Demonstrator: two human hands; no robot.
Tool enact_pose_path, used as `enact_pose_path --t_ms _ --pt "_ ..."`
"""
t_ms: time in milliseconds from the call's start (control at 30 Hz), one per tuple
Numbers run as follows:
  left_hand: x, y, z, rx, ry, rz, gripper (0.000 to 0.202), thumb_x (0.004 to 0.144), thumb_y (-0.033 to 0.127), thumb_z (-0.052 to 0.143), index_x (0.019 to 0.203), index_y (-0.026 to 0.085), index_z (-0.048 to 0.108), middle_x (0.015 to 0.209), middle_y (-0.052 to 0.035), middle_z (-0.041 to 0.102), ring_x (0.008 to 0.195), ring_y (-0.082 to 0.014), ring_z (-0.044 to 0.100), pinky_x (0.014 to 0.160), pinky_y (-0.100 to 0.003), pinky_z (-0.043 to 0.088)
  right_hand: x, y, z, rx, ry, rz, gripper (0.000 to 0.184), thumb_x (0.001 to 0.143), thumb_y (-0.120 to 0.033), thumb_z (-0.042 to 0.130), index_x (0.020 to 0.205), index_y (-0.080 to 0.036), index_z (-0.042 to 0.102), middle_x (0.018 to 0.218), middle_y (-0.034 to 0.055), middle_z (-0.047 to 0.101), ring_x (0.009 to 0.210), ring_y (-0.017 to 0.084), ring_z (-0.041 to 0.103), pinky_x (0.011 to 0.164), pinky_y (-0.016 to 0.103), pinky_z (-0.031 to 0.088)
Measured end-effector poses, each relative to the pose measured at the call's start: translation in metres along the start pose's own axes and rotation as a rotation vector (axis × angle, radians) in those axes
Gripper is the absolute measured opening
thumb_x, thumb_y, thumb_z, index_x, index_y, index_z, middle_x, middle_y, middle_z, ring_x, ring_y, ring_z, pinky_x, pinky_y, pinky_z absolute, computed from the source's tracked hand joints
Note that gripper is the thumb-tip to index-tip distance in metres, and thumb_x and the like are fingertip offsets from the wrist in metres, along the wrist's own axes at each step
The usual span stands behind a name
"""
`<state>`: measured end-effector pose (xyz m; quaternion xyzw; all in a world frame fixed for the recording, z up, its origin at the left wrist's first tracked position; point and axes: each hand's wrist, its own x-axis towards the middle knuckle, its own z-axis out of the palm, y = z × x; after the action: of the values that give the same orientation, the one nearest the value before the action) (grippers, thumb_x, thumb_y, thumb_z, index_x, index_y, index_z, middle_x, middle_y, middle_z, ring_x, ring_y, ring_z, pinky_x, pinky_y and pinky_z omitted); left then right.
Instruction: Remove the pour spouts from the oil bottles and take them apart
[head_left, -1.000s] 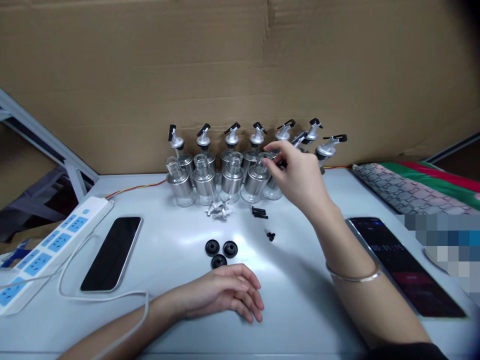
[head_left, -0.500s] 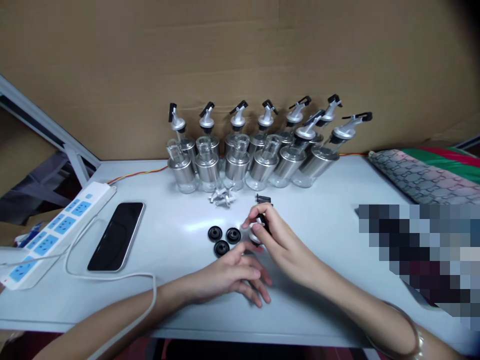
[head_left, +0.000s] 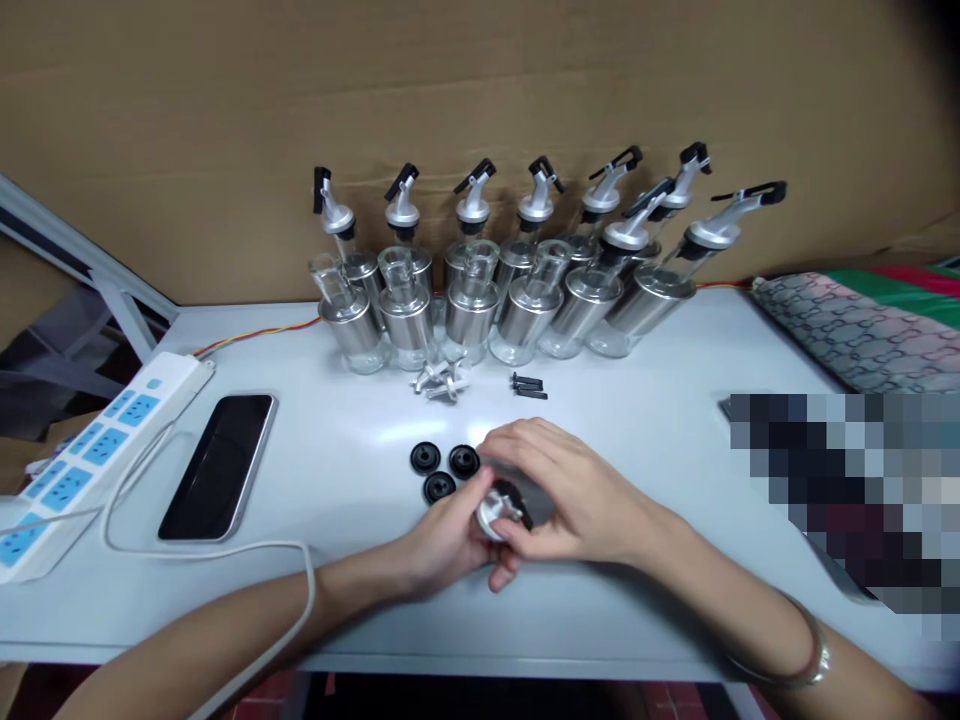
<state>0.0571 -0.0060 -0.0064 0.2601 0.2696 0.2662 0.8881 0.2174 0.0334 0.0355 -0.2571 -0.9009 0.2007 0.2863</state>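
Fingers (head_left: 525,435) of the right hand (head_left: 592,500) arch loosely, bent at the knuckles, with the thumb angled inward against a silver pourer top (head_left: 491,514) just below the centre of the frame. I cannot tell whether their tips grip it. The left hand (head_left: 446,540), palm turned inward, pinches that pourer top between its raised thumb and the fingers curled beneath. Its forearm slants in from the lower left under a white cable (head_left: 309,585); the right forearm, wearing a bangle (head_left: 823,662), slants in from the lower right. Black ribbed discs (head_left: 425,458) lie just beside the left thumb, around mid-frame.
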Motion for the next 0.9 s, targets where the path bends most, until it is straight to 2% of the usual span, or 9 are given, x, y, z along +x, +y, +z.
enact_pose_path --t_ms 67,133,233,300,400,533,733,833,900 --pt "-0.002 0.004 0.001 -0.013 0.073 -0.021 0.046 0.081 0.061 0.052 0.072 0.016 0.047 0.048 0.0049 0.046 0.038 -0.0085 0.039 0.039 -0.021 0.023 0.0 0.002 -0.001 -0.057 0.007 -0.054 0.026 0.084 -0.038 0.056 0.096 -0.015 0.058 0.081 0.0078 0.066 0.074 0.019 0.06 0.068 0.033 0.048" --pt "-0.004 0.008 0.002 0.006 0.075 -0.06 0.044 0.085 0.057 0.048 0.067 0.017 0.044 0.044 0.0083 0.037 0.034 -0.0049 0.027 0.04 -0.021 0.017 -0.001 0.003 0.0 -0.099 0.031 -0.091 0.031 0.088 -0.044 0.053 0.092 -0.014 0.06 0.074 0.0062 0.065 0.067 0.017 0.058 0.063 0.03 0.046" --pt "-0.006 0.013 0.0 0.049 -0.06 -0.103 0.051 0.09 0.055 0.037 0.056 0.018 0.038 0.037 0.012 0.021 0.031 -0.0022 0.014 0.045 -0.022 0.021 -0.003 0.005 0.003 -0.136 0.065 -0.119 0.046 0.092 -0.054 0.043 0.101 -0.013 0.061 0.074 0.0062 0.065 0.064 0.016 0.056 0.061 0.029 0.044" --pt "-0.006 0.014 -0.002 0.038 -0.126 -0.104 0.055 0.093 0.056 0.03 0.052 0.019 0.034 0.036 0.0126 0.016 0.03 -0.002 0.012 0.048 -0.024 0.024 -0.003 0.005 0.004 -0.122 0.079 -0.114 0.048 0.092 -0.056 0.041 0.101 -0.013 0.06 0.071 0.0044 0.063 0.062 0.015 0.055 0.06 0.028 0.043" --pt "-0.006 0.013 -0.001 0.003 -0.126 -0.047 0.053 0.09 0.06 0.037 0.058 0.018 0.035 0.042 0.013 0.02 0.032 -0.0017 0.014 0.049 -0.023 0.021 -0.002 0.004 0.002 -0.116 0.106 -0.075 0.045 0.091 -0.054 0.044 0.092 -0.012 0.06 0.065 0.0032 0.059 0.059 0.014 0.052 0.058 0.025 0.043" --pt "-0.007 0.01 0.0 0.064 -0.104 0.032 0.045 0.085 0.058 0.053 0.071 0.019 0.035 0.051 0.0121 0.031 0.037 -0.0027 0.024 0.049 -0.022 0.02 -0.002 0.006 0.0 -0.223 0.11 -0.091 0.044 0.092 -0.052 0.043 0.092 -0.011 0.058 0.067 0.0045 0.06 0.06 0.015 0.051 0.059 0.026 0.041" --pt "-0.006 0.01 -0.002 0.204 -0.167 0.05 0.057 0.087 0.068 0.038 0.058 0.019 0.032 0.052 0.0095 0.025 0.041 -0.0043 0.024 0.05 -0.026 0.018 -0.003 0.008 0.001 -0.435 0.011 -0.067 0.057 0.098 -0.051 0.021 0.067 -0.017 0.054 0.06 0.0029 0.054 0.055 0.015 0.044 0.059 0.03 0.031" --pt "-0.006 0.011 -0.001 0.207 -0.17 0.039 0.056 0.091 0.063 0.035 0.057 0.019 0.03 0.051 0.009 0.025 0.042 -0.0045 0.023 0.052 -0.027 0.019 -0.004 0.006 0.003 -0.47 0.001 -0.068 0.054 0.1 -0.043 0.023 0.066 -0.017 0.055 0.057 0.0025 0.053 0.052 0.015 0.042 0.058 0.03 0.03" --pt "-0.008 0.01 0.002 0.153 -0.167 0.027 0.05 0.092 0.058 0.037 0.061 0.018 0.035 0.05 0.01 0.024 0.04 -0.0045 0.019 0.05 -0.026 0.018 -0.004 0.004 0.005 -0.458 0.0 -0.095 0.053 0.101 -0.036 0.023 0.064 -0.017 0.055 0.055 0.0025 0.053 0.051 0.015 0.042 0.057 0.03 0.031"
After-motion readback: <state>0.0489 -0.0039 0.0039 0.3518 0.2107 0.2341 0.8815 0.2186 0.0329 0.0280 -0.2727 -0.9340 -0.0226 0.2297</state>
